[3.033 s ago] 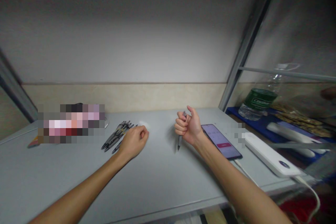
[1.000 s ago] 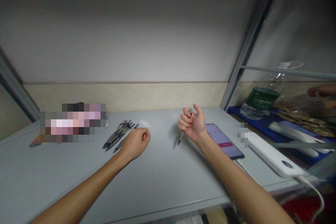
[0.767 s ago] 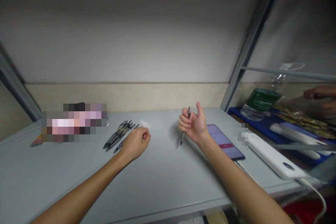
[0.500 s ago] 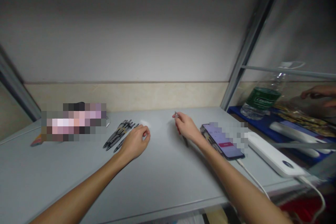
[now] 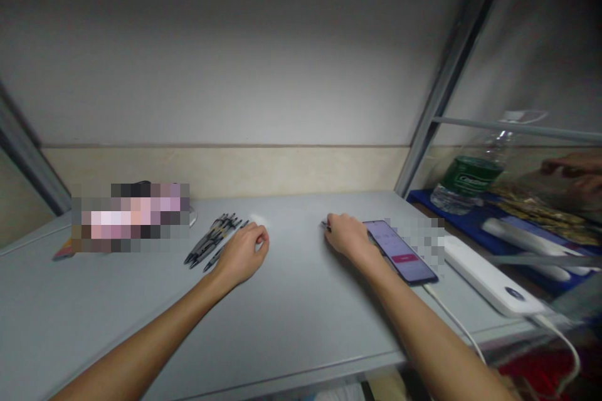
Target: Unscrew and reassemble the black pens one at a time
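Observation:
My left hand rests on the grey desk with its fingers curled and the thumb bent in. Nothing shows in the small loop between thumb and forefinger. A single pen lies against its outer side, partly hidden by the hand. Just left of that is a bunch of several grey-and-black pens, lying side by side. My right hand is closed on a pen, of which only a short end pokes out at the fingers' left; the remainder is covered. That hand is beside the phone.
A white power bank with a cable lies right of the phone. Behind the metal post, a bottle with a green label stands on a blue surface. A blurred-out pinkish object sits at the far left. A wall closes off the desk's back.
My right hand has shifted right, closer to the phone, and turned knuckles-up, so the pen is now mostly hidden. My left hand has stayed in place.

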Tool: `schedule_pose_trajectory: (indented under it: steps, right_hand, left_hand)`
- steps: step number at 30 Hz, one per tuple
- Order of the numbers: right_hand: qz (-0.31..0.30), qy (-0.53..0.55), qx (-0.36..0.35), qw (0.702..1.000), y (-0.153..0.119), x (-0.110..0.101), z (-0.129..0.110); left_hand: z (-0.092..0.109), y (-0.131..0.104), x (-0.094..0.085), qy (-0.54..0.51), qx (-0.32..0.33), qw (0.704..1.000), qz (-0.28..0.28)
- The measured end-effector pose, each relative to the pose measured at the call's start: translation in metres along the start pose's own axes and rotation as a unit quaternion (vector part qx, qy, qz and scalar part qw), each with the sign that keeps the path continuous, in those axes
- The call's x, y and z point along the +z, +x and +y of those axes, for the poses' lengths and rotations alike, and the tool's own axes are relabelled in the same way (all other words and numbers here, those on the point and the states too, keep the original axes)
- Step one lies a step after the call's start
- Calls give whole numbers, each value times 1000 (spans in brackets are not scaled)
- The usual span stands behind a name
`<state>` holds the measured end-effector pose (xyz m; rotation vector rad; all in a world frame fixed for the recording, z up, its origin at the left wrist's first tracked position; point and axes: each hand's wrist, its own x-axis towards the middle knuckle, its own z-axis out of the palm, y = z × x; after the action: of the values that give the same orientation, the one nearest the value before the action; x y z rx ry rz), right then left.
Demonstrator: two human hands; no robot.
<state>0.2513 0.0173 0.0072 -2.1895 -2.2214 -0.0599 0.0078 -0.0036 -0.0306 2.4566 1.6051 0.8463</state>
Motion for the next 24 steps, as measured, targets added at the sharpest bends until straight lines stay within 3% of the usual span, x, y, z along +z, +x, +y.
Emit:
schedule_pose_trajectory:
  steps: [24]
  right_hand:
    - [-96,30,81,992,21,-13,51]
  left_hand:
    - [0,0,-1,-7,-6,1000,1]
